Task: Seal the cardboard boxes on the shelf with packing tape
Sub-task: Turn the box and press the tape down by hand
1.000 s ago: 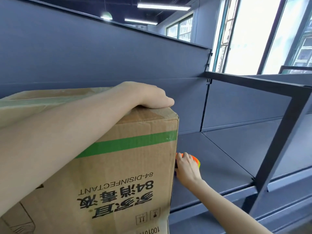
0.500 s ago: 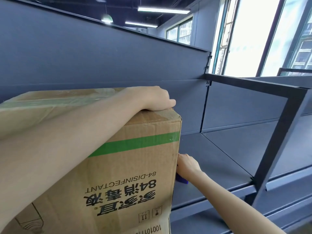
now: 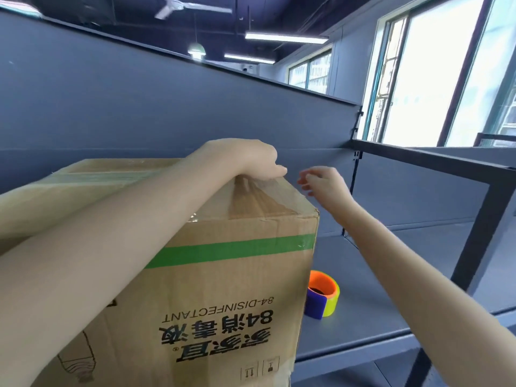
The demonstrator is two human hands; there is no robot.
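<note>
Sealing nearly complete: box top seam taped; left hand presses the tape end, fingers apparently flat; right hand loosely curled, empty; tape roll on shelf.

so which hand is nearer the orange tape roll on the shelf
Right. The right hand hangs in the air above the tape roll, beside the box's top corner; the left hand rests on the box top, further over.

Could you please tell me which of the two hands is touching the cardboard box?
The left hand, pressing on the taped top of the cardboard box; the right hand hangs beside it, apart.
</note>
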